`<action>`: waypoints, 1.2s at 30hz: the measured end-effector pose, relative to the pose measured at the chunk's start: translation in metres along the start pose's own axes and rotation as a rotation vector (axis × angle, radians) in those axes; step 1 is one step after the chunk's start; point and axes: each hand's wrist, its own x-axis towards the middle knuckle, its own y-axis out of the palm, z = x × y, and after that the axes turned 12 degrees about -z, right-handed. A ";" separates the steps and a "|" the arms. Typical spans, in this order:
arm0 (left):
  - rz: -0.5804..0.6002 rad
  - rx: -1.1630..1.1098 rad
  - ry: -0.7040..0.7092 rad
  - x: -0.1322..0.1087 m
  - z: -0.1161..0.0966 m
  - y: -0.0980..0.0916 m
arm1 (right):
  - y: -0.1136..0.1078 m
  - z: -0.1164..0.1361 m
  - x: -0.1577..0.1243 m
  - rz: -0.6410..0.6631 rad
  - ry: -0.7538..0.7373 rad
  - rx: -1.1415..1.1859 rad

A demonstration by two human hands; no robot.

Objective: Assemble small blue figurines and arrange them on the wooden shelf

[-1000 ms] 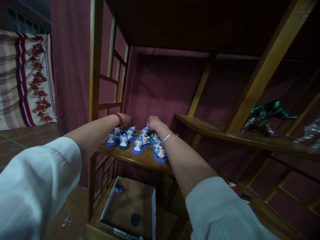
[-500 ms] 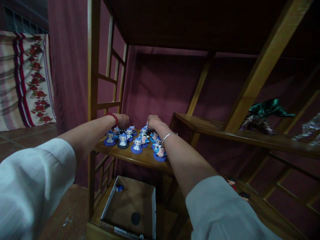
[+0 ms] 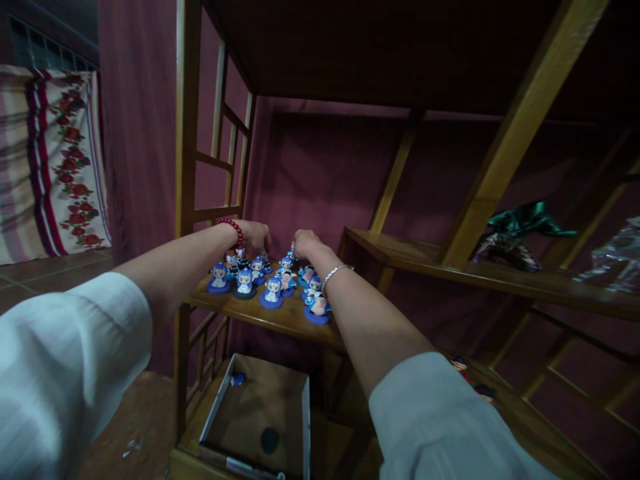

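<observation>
Several small blue-haired figurines (image 3: 273, 292) on round bases stand on a wooden shelf (image 3: 250, 316). My left hand (image 3: 256, 237), with a red bead bracelet, curves down over a dark figurine (image 3: 267, 265) in the back row. Its fingers are bent together at the top of that figurine, and the fingertips are partly hidden. To the right, my right hand (image 3: 305, 244), wearing a silver bracelet, pinches at a blue figurine (image 3: 291, 252) at the back; the far fingers are out of sight. Pink-bodied figurines (image 3: 319, 305) stand just left of my right wrist.
Below stands an open cardboard box (image 3: 250, 407) holding a small blue item (image 3: 237, 379) and a dark round disc (image 3: 269, 440). A slatted side frame (image 3: 186, 173) bounds the left. On the right, a higher shelf (image 3: 400, 249) carries a shiny green object (image 3: 525, 223).
My left hand has moved slightly right and up, uncovering the dark figurines at the left and coming over one at the back. My right hand has stayed at nearly the same place.
</observation>
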 end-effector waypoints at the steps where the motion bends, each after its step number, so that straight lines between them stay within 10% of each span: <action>1: 0.003 0.008 0.004 0.000 -0.002 0.001 | 0.000 0.000 0.000 -0.002 -0.001 0.001; 36: 0.043 -0.054 -0.085 -0.003 -0.007 0.012 | 0.003 0.000 -0.002 -0.006 -0.007 0.008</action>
